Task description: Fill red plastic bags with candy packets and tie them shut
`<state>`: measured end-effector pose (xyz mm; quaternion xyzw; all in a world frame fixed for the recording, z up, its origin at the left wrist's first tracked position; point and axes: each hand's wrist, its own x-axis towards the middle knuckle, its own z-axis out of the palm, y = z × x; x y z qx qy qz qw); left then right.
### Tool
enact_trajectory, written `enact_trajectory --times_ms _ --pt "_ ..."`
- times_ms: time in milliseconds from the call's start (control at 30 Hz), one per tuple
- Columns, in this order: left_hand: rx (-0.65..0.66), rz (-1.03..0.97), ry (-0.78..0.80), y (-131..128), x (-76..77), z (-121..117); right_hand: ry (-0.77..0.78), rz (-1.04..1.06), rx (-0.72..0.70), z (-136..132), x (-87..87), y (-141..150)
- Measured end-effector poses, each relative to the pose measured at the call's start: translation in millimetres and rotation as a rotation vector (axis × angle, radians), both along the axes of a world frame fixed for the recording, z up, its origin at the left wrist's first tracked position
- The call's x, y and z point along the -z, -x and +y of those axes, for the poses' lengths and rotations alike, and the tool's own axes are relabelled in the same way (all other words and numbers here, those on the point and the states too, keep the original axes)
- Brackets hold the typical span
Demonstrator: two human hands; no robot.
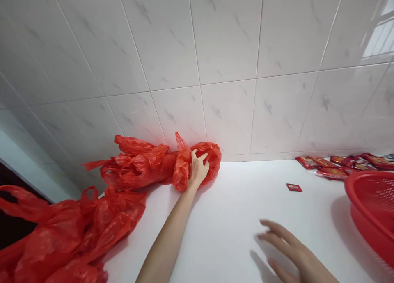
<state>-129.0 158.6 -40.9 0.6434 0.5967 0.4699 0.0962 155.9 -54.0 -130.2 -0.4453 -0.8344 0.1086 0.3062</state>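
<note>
By the wall (197,49), the left hand (198,170) (splayed) presses red plastic bags (138,168).

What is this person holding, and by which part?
The left hand clutches a bunched red plastic bag near its right end, fingers pressed into the folds. The right hand holds nothing, hovering over the white counter.

View: 1 head-worn camera, facing forward and down, close above the counter (234,209), frames the tiled wall (197,41), left hand (198,170) and right hand (292,250).
</note>
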Motion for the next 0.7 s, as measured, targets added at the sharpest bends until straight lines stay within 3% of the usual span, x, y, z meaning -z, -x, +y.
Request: enact_trajectory --times_ms 133,233,300,400,467,633,700 --pt "0.067 -0.208 -0.034 5 -6.0 -1 -0.145 -0.107 -0.065 104 -39.3 84" --pt "0.085 -0.362 -0.08 15 -22.2 -7 -0.234 -0.174 0.11 173 -44.6 142" --pt "0.1 -0.501 -0.118 26 -39.1 -17 -0.183 -0.147 0.243 203 -40.0 170" --pt "0.25 -0.945 -0.195 40 -67.7 -39 -0.103 -0.081 0.314 226 -31.0 196" --pt "0.349 -1.182 -0.214 46 -83.8 -53 -0.086 -0.04 0.28 230 -27.5 204" --pt "0.357 -1.423 -0.2 60 -101.9 -66 -0.064 0.362 -0.033 227 -27.2 201" --pt "0.332 -1.486 -0.202 65 -103.2 -65 -0.075 0.458 -0.067 222 -29.0 194"
